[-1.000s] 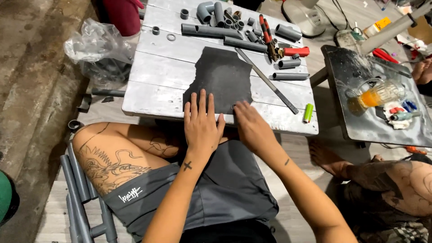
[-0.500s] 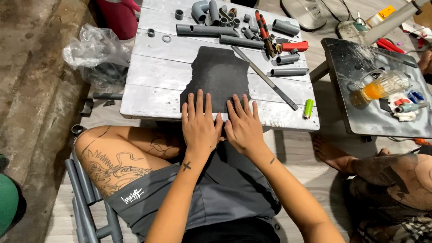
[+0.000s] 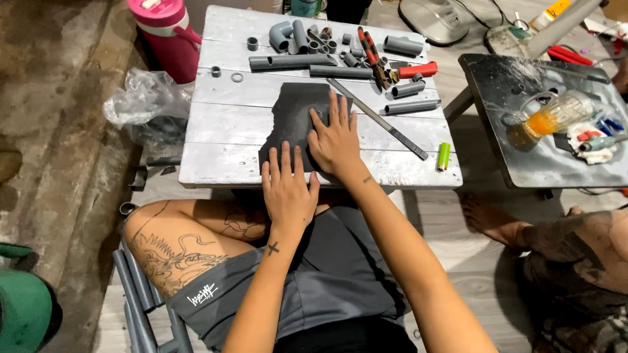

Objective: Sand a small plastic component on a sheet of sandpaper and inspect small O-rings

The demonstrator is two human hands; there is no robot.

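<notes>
Since sliding away from the near edge half a second ago, lies further up the black sheet [image 3: 294, 114] now (the right hand [image 3: 335, 138], that is), palm down, fingers spread and flat, pinching nothing that shows. Cannot tell whether something small sits under the fingertips. Stays at the sheet's near edge with the left hand [image 3: 288, 189], fingers straight and close together, pressing down, gripping nothing. Lies flat on the middle of the white plank table [image 3: 222, 137], that sheet, ragged along its left side, just beside a long metal file [image 3: 379, 119]. Looks like a rubbing stroke away from the body, with the sheet pinned at the near end. Leaves untouched the grey pipe pieces [image 3: 294, 61] and the green lighter [image 3: 443, 155].
</notes>
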